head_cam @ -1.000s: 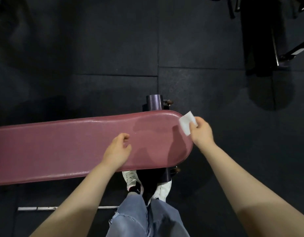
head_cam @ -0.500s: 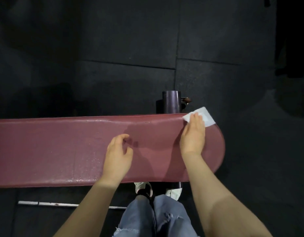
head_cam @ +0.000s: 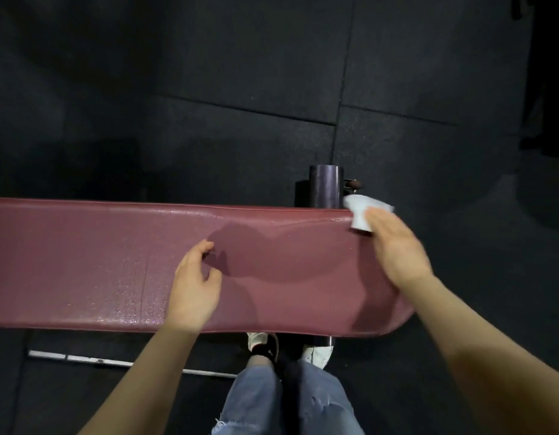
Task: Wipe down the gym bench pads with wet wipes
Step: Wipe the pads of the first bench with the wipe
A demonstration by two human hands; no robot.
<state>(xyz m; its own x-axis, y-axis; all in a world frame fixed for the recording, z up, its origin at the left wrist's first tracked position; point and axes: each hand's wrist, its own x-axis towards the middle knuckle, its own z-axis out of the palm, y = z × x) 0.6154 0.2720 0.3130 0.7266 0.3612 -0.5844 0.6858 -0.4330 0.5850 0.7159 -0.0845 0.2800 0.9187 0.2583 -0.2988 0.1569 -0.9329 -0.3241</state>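
Observation:
A long dark-red bench pad (head_cam: pixel 83 262) runs across the view from the left edge to a rounded end at the right. My right hand (head_cam: pixel 397 246) lies flat with straight fingers on a white wet wipe (head_cam: pixel 359 211), pressing it onto the pad's far edge near the rounded end. The wipe sticks out beyond my fingertips. My left hand (head_cam: pixel 195 287) hovers or rests over the middle of the pad with loosely curled fingers and holds nothing. The pad's left part shines wet.
A dark cylindrical frame post (head_cam: pixel 325 186) stands just behind the pad by the wipe. A pale metal bar (head_cam: pixel 114 362) lies on the black rubber floor under the pad's near side. My legs and white shoes (head_cam: pixel 315 354) stand close to the bench.
My right hand has gone from pinching the wipe at the pad's tip to pressing it flat on the far edge. The view has shifted; my left hand stays put.

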